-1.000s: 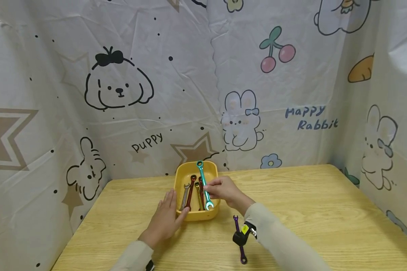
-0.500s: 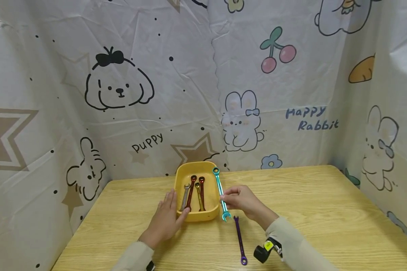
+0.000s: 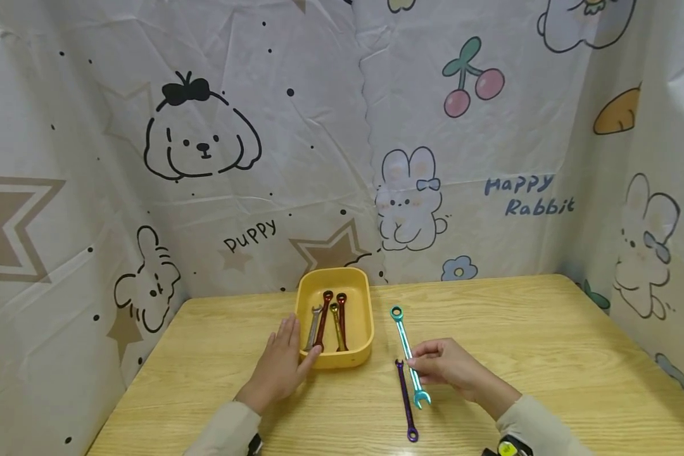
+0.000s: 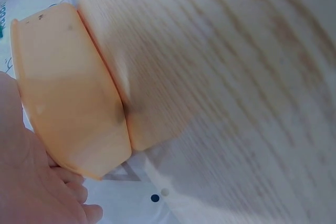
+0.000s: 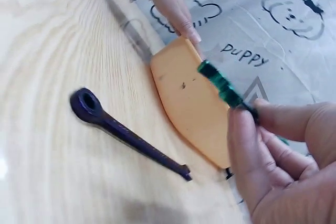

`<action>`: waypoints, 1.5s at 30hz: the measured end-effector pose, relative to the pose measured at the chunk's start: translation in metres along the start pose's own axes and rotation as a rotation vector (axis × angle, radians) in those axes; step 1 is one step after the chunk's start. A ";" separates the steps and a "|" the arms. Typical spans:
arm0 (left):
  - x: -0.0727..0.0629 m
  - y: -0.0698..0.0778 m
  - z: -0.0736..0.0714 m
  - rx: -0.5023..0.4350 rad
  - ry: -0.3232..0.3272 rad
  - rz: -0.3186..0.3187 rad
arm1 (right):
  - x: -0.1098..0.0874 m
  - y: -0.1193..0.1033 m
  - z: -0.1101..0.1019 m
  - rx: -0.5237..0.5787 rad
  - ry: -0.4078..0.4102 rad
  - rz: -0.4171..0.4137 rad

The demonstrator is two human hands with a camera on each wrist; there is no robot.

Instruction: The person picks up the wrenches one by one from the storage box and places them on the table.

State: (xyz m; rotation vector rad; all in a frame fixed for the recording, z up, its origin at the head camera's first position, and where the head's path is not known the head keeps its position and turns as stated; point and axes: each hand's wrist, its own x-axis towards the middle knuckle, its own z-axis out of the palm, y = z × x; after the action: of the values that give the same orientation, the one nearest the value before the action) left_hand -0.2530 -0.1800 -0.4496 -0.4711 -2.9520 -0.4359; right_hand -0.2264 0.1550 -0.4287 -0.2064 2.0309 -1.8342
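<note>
My right hand [image 3: 447, 366] pinches a shiny teal combination wrench [image 3: 403, 335] between thumb and fingers, its ring end pointing away and its open end toward me. Just left of it a purple combination wrench [image 3: 406, 402] lies on the table, also seen whole in the right wrist view. With fingers straight, my left hand [image 3: 279, 364] rests against the left side of a yellow plastic bin [image 3: 342, 361]. Inside the bin lie a silver wrench [image 3: 312, 329], two red wrenches, one of them the left red wrench [image 3: 323, 320], and a gold wrench [image 3: 338, 326].
The wooden table [image 3: 490, 316] carries the bin near its back edge. A patterned cloth [image 3: 319, 126] hangs behind and along both sides of the table.
My right hand has carried the teal wrench out from over the bin, rightward and toward me, beside the purple wrench. My left hand has stayed at the bin.
</note>
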 end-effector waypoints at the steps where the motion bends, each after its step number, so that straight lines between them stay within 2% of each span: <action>1: 0.000 0.000 0.000 0.003 -0.004 0.000 | -0.004 0.003 -0.003 0.001 -0.006 0.017; 5: 0.000 0.001 0.000 0.008 -0.003 0.006 | -0.016 0.015 -0.014 0.028 -0.038 0.062; 12: 0.000 0.000 0.000 0.012 0.009 0.001 | -0.026 0.027 -0.018 0.007 -0.051 0.074; 31: 0.002 -0.001 0.000 0.015 -0.028 -0.009 | -0.022 0.036 -0.010 -0.059 -0.056 0.075; 40: 0.002 0.001 -0.001 0.029 -0.023 -0.005 | -0.023 0.038 -0.008 -0.071 -0.041 0.076; 45: 0.001 0.003 -0.004 0.007 -0.026 -0.005 | -0.023 0.039 -0.005 -0.074 -0.013 0.090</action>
State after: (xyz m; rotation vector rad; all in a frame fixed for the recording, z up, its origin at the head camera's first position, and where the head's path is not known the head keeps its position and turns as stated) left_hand -0.2524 -0.1783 -0.4452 -0.4724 -2.9791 -0.4227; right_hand -0.2011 0.1732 -0.4618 -0.1442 2.0664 -1.7021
